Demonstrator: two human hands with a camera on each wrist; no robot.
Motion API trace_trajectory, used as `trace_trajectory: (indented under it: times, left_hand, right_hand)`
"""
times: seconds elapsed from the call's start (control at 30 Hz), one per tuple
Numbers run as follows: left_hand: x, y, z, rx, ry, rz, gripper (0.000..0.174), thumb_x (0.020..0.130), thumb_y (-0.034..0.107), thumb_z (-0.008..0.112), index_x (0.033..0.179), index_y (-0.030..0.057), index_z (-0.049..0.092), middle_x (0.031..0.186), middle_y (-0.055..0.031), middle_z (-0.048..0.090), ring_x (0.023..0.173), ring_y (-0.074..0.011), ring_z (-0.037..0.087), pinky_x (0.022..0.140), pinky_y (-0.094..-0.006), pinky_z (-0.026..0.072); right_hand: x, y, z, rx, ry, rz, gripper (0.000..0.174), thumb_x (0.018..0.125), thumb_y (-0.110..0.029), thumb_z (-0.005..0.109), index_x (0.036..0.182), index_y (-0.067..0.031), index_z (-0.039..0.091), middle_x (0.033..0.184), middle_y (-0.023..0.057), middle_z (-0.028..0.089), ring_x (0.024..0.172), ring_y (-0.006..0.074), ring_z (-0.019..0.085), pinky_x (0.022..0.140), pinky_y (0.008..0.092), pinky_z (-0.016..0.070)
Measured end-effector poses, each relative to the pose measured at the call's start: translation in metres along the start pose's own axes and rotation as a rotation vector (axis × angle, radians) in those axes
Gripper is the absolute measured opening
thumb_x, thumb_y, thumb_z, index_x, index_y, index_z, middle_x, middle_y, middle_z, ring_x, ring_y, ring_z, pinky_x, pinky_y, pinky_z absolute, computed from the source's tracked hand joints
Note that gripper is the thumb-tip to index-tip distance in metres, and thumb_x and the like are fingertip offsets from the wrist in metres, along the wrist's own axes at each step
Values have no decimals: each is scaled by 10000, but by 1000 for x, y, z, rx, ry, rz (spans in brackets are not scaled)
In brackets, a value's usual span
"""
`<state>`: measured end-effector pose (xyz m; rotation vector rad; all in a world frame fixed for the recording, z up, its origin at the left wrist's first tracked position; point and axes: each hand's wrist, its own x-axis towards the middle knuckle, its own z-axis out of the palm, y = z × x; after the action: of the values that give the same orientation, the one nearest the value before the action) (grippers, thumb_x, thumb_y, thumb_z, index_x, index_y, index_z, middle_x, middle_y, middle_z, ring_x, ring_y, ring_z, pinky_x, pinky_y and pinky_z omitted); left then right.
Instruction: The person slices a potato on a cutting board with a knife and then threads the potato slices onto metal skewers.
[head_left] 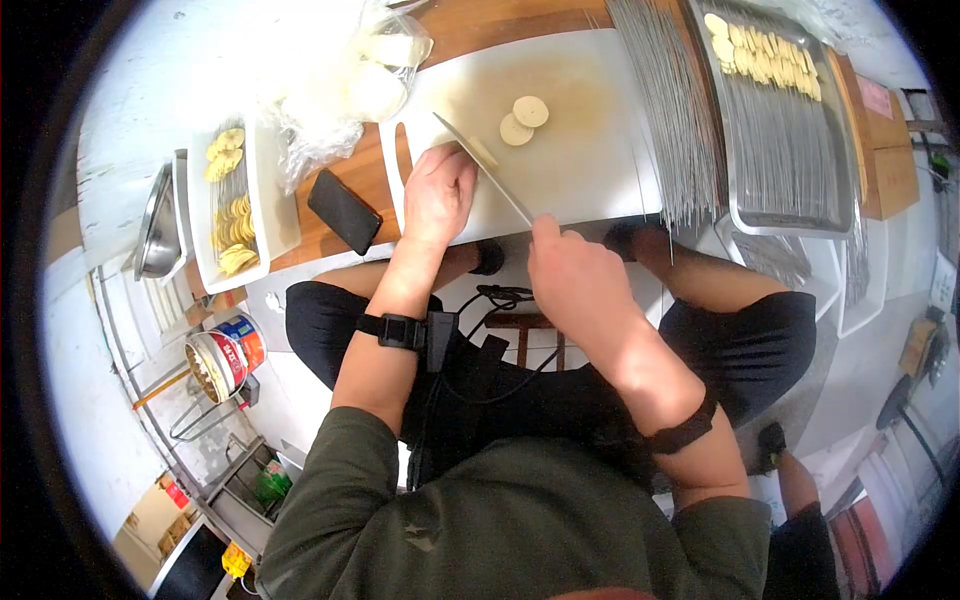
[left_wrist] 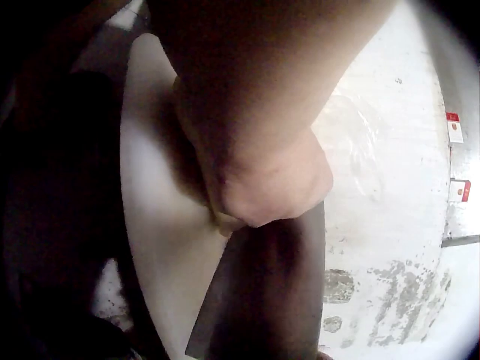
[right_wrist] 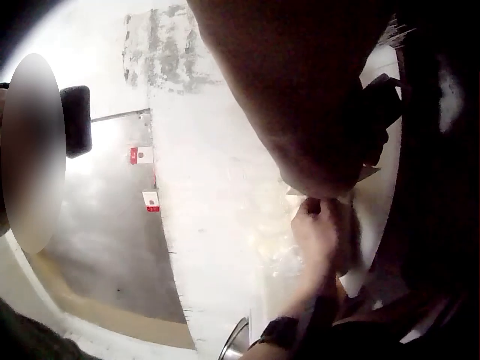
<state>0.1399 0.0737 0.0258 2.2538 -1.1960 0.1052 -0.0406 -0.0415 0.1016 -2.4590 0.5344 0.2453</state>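
My right hand [head_left: 580,275] grips the handle of a knife [head_left: 497,183], whose blade slants across the white cutting board [head_left: 590,180]. Close on the blade's left, my left hand [head_left: 437,195] curls its fingers over a piece of potato, mostly hidden under them. In the left wrist view a bit of the potato piece [left_wrist: 227,223] peeks out below the fingers, beside the broad blade. A thin pale slice [head_left: 483,152] stands against the blade's far side. Two round potato slices [head_left: 530,111] lie overlapping farther up the board.
Left of the board are a black phone [head_left: 345,212], a plastic bag of peeled potatoes [head_left: 385,85] and a white tray [head_left: 262,260] with skewered slices. Loose metal skewers [head_left: 665,110] lie along the right side. Beyond them a metal tray [head_left: 785,225] bears skewers and potato slices.
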Motion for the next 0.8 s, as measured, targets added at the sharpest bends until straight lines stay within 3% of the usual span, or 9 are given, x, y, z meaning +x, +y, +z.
trace_trajectory:
  times: [0.13, 0.37, 0.47, 0.53, 0.57, 0.6, 0.67, 0.73, 0.8]
  left_hand:
    - [0, 1, 0, -22, -6, -22, 133, 818, 55, 650, 944, 32, 688, 1006, -118, 660, 940, -328, 614, 830, -391, 508]
    - [5, -1, -2, 22, 9, -31, 129, 819, 60, 655, 940, 35, 694, 1022, -120, 663, 960, -326, 618, 834, -399, 510]
    - [-3, 1, -7, -23, 1, -8, 121, 814, 61, 665, 927, 38, 698, 1016, -113, 661, 954, -315, 622, 837, -400, 509]
    - [-1, -2, -6, -25, 0, 68, 120, 810, 56, 670, 925, 38, 698, 1004, -106, 657, 942, -311, 623, 833, -395, 511]
    - [-3, 0, -6, -12, 44, 81, 125, 806, 42, 670, 929, 36, 693, 993, -101, 654, 932, -313, 620, 818, -391, 514]
    - [-4, 1, -7, -11, 43, 77, 125, 806, 42, 670, 929, 36, 693, 993, -101, 654, 932, -313, 620, 818, -391, 514]
    - [-3, 0, -7, -49, 46, 41, 120, 807, 29, 664, 926, 28, 682, 996, -104, 652, 935, -315, 616, 810, -394, 512]
    - [-3, 0, -7, -68, 53, 31, 116, 806, 27, 665, 922, 23, 677, 994, -108, 652, 937, -315, 615, 811, -396, 511]
    - [-3, -4, -7, -80, 63, 17, 113, 805, 24, 665, 918, 17, 672, 993, -111, 652, 939, -315, 614, 811, -397, 510]
  right_hand:
    - [7, -1, 7, -68, -59, 19, 97, 874, -66, 521, 948, -9, 496, 769, 193, 656, 668, 351, 695, 580, 412, 577]
    - [18, 8, 8, -104, -32, -14, 145, 893, -108, 529, 992, -3, 514, 777, 200, 659, 655, 350, 694, 564, 425, 569]
    - [23, 15, 1, 109, -19, 69, 201, 928, -158, 509, 1040, 9, 517, 802, 218, 662, 708, 346, 700, 569, 436, 557]
    - [35, 17, -8, 656, -53, 244, 253, 956, -228, 500, 1055, 5, 502, 785, 178, 649, 674, 261, 687, 540, 399, 529]
    - [33, 14, -25, 1051, -209, 425, 258, 968, -265, 500, 1023, -13, 484, 744, 104, 586, 604, 169, 608, 494, 347, 479]
    - [33, 14, -24, 1051, -214, 425, 258, 968, -265, 500, 1023, -13, 484, 744, 104, 586, 604, 169, 608, 494, 347, 479]
    - [40, 18, -22, 1404, -198, 535, 248, 978, -273, 494, 991, -26, 470, 724, 51, 510, 542, 119, 517, 439, 314, 416]
    - [39, 20, -21, 1424, -209, 532, 235, 982, -270, 491, 979, -35, 471, 721, 33, 493, 545, 110, 517, 437, 309, 410]
    - [33, 16, -20, 1227, -153, 410, 219, 972, -244, 500, 995, -28, 479, 734, 104, 560, 572, 193, 591, 469, 346, 456]
